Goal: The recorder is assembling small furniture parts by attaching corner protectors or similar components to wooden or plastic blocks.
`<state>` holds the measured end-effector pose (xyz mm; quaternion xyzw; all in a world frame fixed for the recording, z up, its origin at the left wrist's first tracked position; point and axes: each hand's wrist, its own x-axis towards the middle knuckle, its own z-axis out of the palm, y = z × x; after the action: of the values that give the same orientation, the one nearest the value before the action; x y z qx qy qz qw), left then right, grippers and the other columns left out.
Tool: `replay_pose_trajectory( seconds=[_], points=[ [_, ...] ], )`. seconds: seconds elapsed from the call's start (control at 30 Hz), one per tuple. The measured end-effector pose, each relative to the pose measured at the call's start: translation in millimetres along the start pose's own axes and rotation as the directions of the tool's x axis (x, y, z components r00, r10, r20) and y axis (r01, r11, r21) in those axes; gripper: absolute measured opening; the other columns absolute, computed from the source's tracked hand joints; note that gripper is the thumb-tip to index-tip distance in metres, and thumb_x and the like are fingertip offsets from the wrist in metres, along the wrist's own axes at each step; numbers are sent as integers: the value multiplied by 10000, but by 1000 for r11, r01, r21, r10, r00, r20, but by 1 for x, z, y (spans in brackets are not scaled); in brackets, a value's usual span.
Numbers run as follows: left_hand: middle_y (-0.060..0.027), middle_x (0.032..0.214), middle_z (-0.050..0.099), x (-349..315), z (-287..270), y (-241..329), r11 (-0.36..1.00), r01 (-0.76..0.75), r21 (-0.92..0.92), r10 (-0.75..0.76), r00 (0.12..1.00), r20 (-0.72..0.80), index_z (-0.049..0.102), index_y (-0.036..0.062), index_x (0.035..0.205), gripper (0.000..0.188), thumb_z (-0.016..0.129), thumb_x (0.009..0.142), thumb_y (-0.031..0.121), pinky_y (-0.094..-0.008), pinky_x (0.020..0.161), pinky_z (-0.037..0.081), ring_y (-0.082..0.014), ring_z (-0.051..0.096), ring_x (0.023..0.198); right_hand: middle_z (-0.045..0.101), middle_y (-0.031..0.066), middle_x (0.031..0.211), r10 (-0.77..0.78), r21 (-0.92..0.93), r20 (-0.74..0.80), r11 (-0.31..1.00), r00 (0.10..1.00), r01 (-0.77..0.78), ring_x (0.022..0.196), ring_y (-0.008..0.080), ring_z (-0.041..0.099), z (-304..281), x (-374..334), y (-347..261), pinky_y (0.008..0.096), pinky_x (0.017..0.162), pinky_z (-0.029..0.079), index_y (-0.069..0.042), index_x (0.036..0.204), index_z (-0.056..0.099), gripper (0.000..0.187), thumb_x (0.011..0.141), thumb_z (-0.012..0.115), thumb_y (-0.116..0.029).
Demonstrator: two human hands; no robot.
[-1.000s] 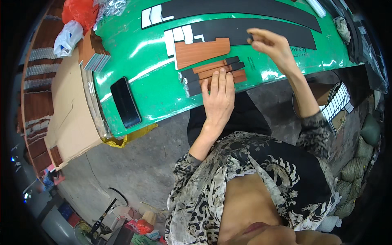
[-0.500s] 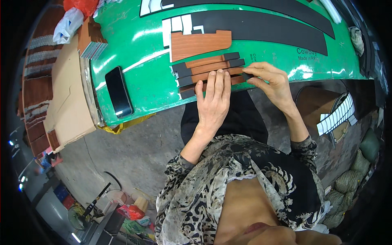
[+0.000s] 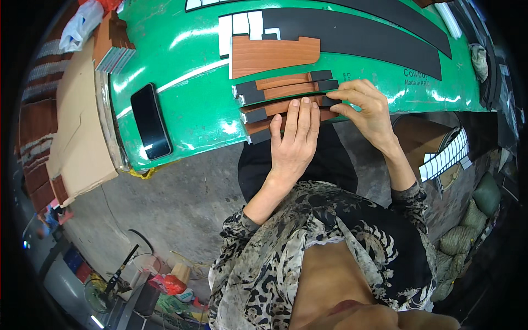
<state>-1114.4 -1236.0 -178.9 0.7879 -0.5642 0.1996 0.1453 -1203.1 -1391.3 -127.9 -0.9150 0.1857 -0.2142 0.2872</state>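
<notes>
Several slim curved brown wood-grain strips (image 3: 283,81) lie one below the other along the near edge of the green table. Black pieces cover both ends of the upper ones. My left hand (image 3: 295,140) rests with outstretched fingers on the lower strips, pressing on them and hiding part of their middle. At the right end of the third strip, my right hand (image 3: 366,110) pinches a small black piece (image 3: 329,101) between thumb and fingers. The fingertips partly hide how that piece sits on the strip.
Beyond the strips lie a wider brown panel (image 3: 275,58) and long black sheets (image 3: 357,41) on the green table (image 3: 203,110). A phone (image 3: 151,121) lies to the left, near cardboard (image 3: 77,126) and stacked brown pieces (image 3: 113,44). White-striped material (image 3: 446,157) stands below right.
The black piece in my right hand has moved slightly left against the strip's end. My left hand still lies on the strips. The whole view has shifted a little.
</notes>
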Motion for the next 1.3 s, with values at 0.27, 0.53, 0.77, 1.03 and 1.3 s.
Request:
replay_pose_trajectory(
  seconds=[0.27,0.53,0.77,1.03,1.3],
  points=[
    [-52,1228,547,0,0,-1,1000,5,-4,-5,1000,-4,575,104,1164,355,605,824,200,-433,994,295,-204,501,1159,622,27,828,1,0,119,1000,993,-1,766,206,570,-6,10,0,319,662,470,-83,891,693,237,659,737,-99],
    [-46,1226,549,-1,2,0,1000,14,2,-14,1000,-8,577,109,1160,347,599,826,199,-432,1007,280,-199,500,1161,626,42,854,58,45,152,997,987,-65,795,213,592,-7,11,-4,322,672,483,-63,909,684,232,681,723,-74],
    [-47,1210,558,1,0,0,1000,11,-4,-11,1000,-7,588,108,1145,325,589,831,192,-427,1006,282,-195,505,1154,623,38,855,31,-1,161,1000,986,-31,778,208,586,-11,11,-4,317,658,479,-68,931,689,241,691,716,-71],
    [-47,1205,559,0,2,0,1000,15,-10,-15,1000,-23,580,104,1156,322,560,846,186,-426,996,288,-193,507,1147,621,25,840,3,-41,156,999,988,3,762,195,568,-10,11,-5,310,655,470,-71,927,695,234,695,713,-85],
    [-48,1224,550,-1,1,0,1000,5,9,-5,1000,-4,573,108,1169,336,531,844,180,-428,1004,280,-194,502,1160,623,18,840,-2,-35,157,999,988,7,752,189,563,-9,11,-4,304,650,471,-66,917,697,225,692,709,-75]
  ],
)
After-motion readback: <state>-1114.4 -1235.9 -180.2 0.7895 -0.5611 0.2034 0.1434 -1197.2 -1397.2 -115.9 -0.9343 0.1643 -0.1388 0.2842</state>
